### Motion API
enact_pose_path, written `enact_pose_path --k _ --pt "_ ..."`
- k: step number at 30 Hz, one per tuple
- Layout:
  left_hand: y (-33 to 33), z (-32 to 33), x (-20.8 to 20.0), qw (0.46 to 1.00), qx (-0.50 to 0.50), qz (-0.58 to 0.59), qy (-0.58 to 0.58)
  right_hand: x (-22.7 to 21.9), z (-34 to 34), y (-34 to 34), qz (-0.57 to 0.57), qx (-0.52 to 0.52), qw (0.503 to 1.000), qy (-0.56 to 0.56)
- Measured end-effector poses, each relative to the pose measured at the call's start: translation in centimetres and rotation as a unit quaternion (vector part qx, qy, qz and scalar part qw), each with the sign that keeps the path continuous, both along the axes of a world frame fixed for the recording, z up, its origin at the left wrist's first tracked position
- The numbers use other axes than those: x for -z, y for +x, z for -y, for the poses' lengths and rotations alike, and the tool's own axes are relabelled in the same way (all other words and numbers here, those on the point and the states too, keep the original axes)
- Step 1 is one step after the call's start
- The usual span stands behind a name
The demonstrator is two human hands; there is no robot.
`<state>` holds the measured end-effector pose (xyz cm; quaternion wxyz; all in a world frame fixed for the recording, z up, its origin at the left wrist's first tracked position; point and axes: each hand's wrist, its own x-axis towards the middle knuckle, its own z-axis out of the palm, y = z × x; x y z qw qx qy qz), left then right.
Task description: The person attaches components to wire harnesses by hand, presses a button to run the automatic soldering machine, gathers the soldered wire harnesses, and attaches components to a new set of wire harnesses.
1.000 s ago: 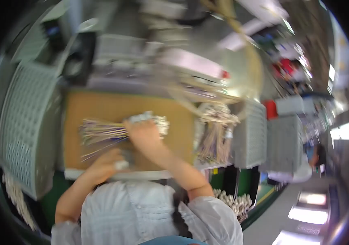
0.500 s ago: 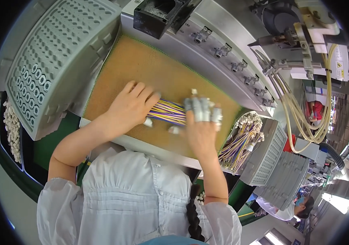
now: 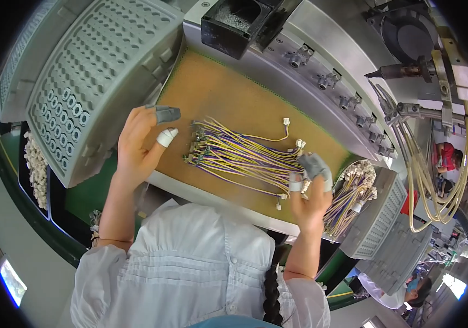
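A bundle of thin yellow, purple and white wire cables (image 3: pixel 245 152) lies fanned out across the brown mat (image 3: pixel 206 82). Small green-grey parts sit at its left ends, white connectors at its right ends. My left hand (image 3: pixel 138 143) is raised just left of the bundle, thumb and forefinger apart, holding nothing. It wears grey and white finger covers. At the right ends, my right hand (image 3: pixel 311 192), also in finger covers, has its bent fingers and thumb around some white connectors; the exact contact is partly hidden. One cable (image 3: pixel 286 129) strays out above the others.
A grey moulded tray (image 3: pixel 89 82) with ring-shaped parts stands at left, beside a bin of white connectors (image 3: pixel 36 169). Another cable pile (image 3: pixel 351 197) lies at right. A metal machine edge with clamps (image 3: pixel 327 81) and a pointed soldering iron (image 3: pixel 403 71) border the far side.
My left hand has let go of the bundle and drawn back left. The right hand has stopped its blurred motion and curled at the connector ends. The head view has shifted.
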<state>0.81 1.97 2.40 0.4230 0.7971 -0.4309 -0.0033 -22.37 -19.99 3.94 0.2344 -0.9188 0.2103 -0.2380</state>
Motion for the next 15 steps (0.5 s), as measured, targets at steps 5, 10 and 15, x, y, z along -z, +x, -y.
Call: enact_pose_path --k 5,10,15 --pt "0.2 0.1 -1.2 0.995 -0.031 -0.063 -0.076 -1.1 0.1 0.0 0.029 -0.029 0.999 -0.026" --pt "-0.1 -0.1 -5.6 0.954 -0.051 -0.077 -0.285 -3.6 -0.9 -1.4 0.043 -0.032 0.997 -0.051" --pt "1.1 -0.7 -13.5 0.920 0.125 0.124 -0.350 -15.3 -1.1 -2.9 0.311 -0.053 0.948 0.050"
